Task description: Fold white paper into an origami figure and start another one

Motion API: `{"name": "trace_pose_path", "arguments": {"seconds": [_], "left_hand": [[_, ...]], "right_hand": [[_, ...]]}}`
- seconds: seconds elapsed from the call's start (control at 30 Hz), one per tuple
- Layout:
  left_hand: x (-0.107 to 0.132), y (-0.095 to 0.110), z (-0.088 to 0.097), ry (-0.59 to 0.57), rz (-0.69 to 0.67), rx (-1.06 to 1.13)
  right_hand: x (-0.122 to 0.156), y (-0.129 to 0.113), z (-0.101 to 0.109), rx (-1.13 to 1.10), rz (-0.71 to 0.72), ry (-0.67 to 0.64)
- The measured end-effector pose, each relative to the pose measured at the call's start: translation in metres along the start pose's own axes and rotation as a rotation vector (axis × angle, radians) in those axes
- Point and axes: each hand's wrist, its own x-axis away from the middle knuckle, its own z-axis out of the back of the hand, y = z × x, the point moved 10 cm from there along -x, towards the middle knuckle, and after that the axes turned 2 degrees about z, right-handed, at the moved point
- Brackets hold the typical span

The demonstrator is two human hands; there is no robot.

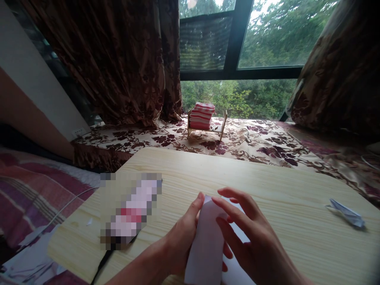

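A white sheet of paper (208, 241), partly folded, lies near the front edge of a light wooden table (267, 186). My left hand (181, 237) grips the sheet's left side, thumb on top at the upper corner. My right hand (252, 237) rests on the paper's right side, its fingers stretched out and pressing down on the fold. Both hands touch the same sheet.
A folded paper shape (346, 213) lies at the table's right edge. A blurred-out object (130, 209) lies on the left of the table. Beyond, a small wooden rack with striped cloths (203, 116) stands on a patterned window seat, between dark curtains.
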Motion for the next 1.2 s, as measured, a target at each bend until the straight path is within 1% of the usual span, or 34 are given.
{"name": "trace_pose_path", "arguments": {"seconds": [0.13, 0.27, 0.4, 0.47, 0.5, 0.57, 0.7, 0.77, 0.83, 0.87, 0.9, 0.97, 1.0, 1.07, 1.13, 1.2], "left_hand": [[0.002, -0.001, 0.000, 0.017, 0.003, -0.026], [0.001, -0.001, 0.002, 0.016, -0.007, -0.050], [0.001, -0.002, 0.002, -0.006, 0.008, -0.075], [0.002, 0.003, 0.002, 0.006, -0.032, -0.053], [0.002, 0.007, 0.003, 0.027, -0.070, -0.033], [0.004, 0.017, 0.010, 0.104, -0.167, 0.002], [0.007, 0.037, 0.025, 0.237, -0.363, 0.023], [0.009, 0.043, 0.033, 0.295, -0.429, 0.030], [0.013, 0.048, 0.042, 0.368, -0.468, 0.056], [0.015, 0.049, 0.046, 0.402, -0.482, 0.075], [0.017, 0.051, 0.048, 0.422, -0.490, 0.085], [0.018, 0.051, 0.047, 0.431, -0.488, 0.077], [0.018, 0.050, 0.045, 0.419, -0.475, 0.063], [0.015, 0.046, 0.036, 0.354, -0.435, 0.019], [0.011, 0.041, 0.024, 0.267, -0.392, -0.059], [0.010, 0.038, 0.018, 0.221, -0.371, -0.142]], "right_hand": [[0.002, 0.005, 0.003, -0.040, -0.041, 0.036], [-0.001, 0.008, 0.003, -0.101, -0.092, 0.039], [-0.007, 0.002, 0.014, -0.106, -0.050, 0.081], [-0.007, 0.003, 0.019, -0.125, -0.045, 0.099], [-0.006, 0.007, 0.021, -0.147, -0.068, 0.110], [-0.002, 0.024, 0.027, -0.197, -0.173, 0.151], [0.019, 0.074, 0.050, -0.237, -0.481, 0.350], [0.030, 0.096, 0.062, -0.262, -0.608, 0.448], [0.036, 0.110, 0.067, -0.369, -0.695, 0.496], [0.037, 0.114, 0.064, -0.449, -0.727, 0.485], [0.035, 0.116, 0.058, -0.533, -0.754, 0.438], [0.031, 0.110, 0.038, -0.640, -0.783, 0.279], [0.029, 0.104, 0.028, -0.647, -0.783, 0.193], [0.025, 0.091, 0.012, -0.595, -0.747, 0.061], [0.021, 0.083, 0.003, -0.522, -0.704, 0.005], [0.018, 0.082, -0.001, -0.480, -0.682, -0.024]]}}
